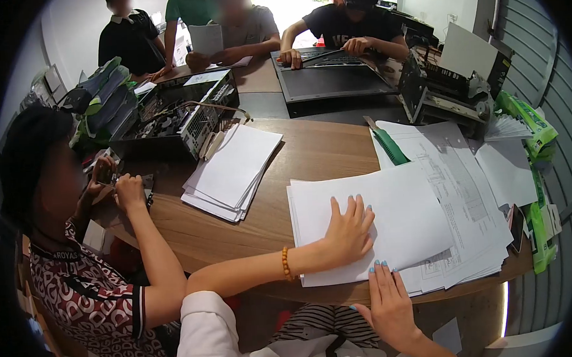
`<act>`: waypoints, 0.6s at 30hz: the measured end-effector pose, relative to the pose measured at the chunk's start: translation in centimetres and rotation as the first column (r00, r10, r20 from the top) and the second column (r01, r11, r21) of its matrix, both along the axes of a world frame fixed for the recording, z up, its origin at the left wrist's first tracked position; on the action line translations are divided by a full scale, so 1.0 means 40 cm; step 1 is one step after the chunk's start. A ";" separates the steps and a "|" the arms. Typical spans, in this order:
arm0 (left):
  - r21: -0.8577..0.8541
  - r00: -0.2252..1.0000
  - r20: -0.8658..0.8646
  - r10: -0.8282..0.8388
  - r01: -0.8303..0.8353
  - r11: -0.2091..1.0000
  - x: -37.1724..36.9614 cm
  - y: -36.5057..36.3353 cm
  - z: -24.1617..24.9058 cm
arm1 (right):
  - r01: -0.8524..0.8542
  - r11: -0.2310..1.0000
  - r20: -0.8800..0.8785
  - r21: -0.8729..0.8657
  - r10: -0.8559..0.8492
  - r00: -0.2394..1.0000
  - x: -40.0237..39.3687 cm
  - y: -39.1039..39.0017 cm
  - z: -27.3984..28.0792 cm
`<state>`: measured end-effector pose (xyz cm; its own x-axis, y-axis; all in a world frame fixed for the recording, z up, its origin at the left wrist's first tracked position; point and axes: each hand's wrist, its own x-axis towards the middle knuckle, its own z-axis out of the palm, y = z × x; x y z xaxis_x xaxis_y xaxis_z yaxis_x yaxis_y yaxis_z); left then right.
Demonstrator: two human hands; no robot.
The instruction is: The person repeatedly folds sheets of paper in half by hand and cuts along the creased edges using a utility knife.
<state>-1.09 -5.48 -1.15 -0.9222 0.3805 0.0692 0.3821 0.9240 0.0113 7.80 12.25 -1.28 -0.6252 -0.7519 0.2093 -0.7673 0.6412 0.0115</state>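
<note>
My left hand (352, 232) lies flat on a stack of blank white paper (389, 199), its fingers spread; a beaded bracelet (286, 264) circles that wrist. At the stack's near edge, the outstretched fingers of my right hand (392, 304) touch the paper, with the palm off the table's edge. Neither hand grips anything. Printed sheets with drawings (468, 189) fan out beneath and to the right of the stack. Just beyond the paper lies a green-handled tool with a short metal blade (390, 146).
Another paper pile (234, 171) sits left on the wooden table (323, 142). Behind it stands an opened computer case (175, 119). A co-worker (91, 251) handles a small part at left. Across, a person works over a black laptop-like panel (333, 81). Machine parts (445, 88) stand right.
</note>
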 end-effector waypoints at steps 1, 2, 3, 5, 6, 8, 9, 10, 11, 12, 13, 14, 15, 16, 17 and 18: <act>0.001 1.000 0.000 0.001 -0.001 1.000 -0.015 -0.007 -0.004 | 0.002 0.999 0.008 -0.036 -0.001 1.000 -0.001 0.001 -0.001; 0.061 0.996 -0.071 -0.061 0.066 0.996 -0.033 -0.016 -0.022 | 0.002 0.997 0.017 -0.071 -0.001 1.000 -0.001 0.002 -0.003; 0.116 0.982 -0.145 -0.118 0.135 0.984 -0.047 -0.024 -0.040 | 0.000 0.998 0.018 -0.070 0.002 1.000 -0.001 -0.001 -0.003; 0.163 0.983 -0.148 -0.105 0.129 0.978 -0.054 -0.035 -0.068 | 0.022 0.996 0.025 -0.082 -0.020 0.999 -0.005 -0.007 -0.004; 0.208 0.984 -0.149 -0.095 0.125 0.970 -0.057 -0.039 -0.083 | 0.022 0.996 0.026 -0.083 -0.020 0.999 -0.007 -0.006 -0.006; 0.255 0.985 -0.148 -0.086 0.122 0.959 -0.050 -0.040 -0.079 | 0.031 0.993 0.066 -0.112 -0.023 0.998 -0.007 -0.007 -0.013; 0.306 0.986 -0.152 -0.075 0.119 0.944 -0.046 -0.039 -0.077 | 0.030 0.993 0.074 -0.115 -0.022 0.997 -0.002 -0.014 -0.011; 0.310 0.987 -0.143 -0.073 0.115 0.944 -0.041 -0.037 -0.079 | 0.034 0.995 0.083 -0.090 -0.026 0.996 0.009 -0.021 -0.004; 0.302 0.986 -0.156 -0.061 0.106 0.947 -0.041 -0.035 -0.080 | 0.037 0.997 0.087 -0.064 -0.032 0.996 0.015 -0.028 -0.001; 0.294 0.984 -0.172 -0.050 0.100 0.951 -0.042 -0.032 -0.079 | 0.038 0.997 0.090 -0.062 -0.033 0.995 0.019 -0.034 -0.005; 0.294 0.985 -0.167 -0.051 0.099 0.951 -0.042 -0.030 -0.079 | 0.002 0.997 0.087 -0.073 0.004 0.996 0.025 -0.042 -0.014; 0.288 0.986 -0.162 -0.050 0.096 0.953 -0.042 -0.029 -0.079 | -0.034 0.996 0.081 -0.086 0.041 0.996 0.029 -0.051 -0.019; 0.281 0.986 -0.157 -0.049 0.092 0.955 -0.042 -0.030 -0.077 | -0.040 0.995 0.084 -0.091 0.048 0.995 0.037 -0.065 -0.017; 0.277 0.987 -0.154 -0.048 0.089 0.957 -0.042 -0.030 -0.078 | -0.042 0.995 0.086 -0.095 0.050 0.995 0.044 -0.078 -0.020; 0.280 0.988 -0.146 -0.043 0.083 0.956 -0.042 -0.029 -0.078 | -0.075 0.989 0.099 -0.129 0.089 0.991 0.050 -0.091 -0.026; 0.283 0.989 -0.142 -0.038 0.077 0.956 -0.043 -0.028 -0.078 | -0.110 0.981 0.107 -0.161 0.128 0.986 0.053 -0.104 -0.028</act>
<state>-2.81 -6.59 -4.27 -0.8743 0.3782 0.3042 0.4504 0.8658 0.2181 9.94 8.10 -2.41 -0.5602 -0.7866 0.2597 -0.8284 0.5325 -0.1740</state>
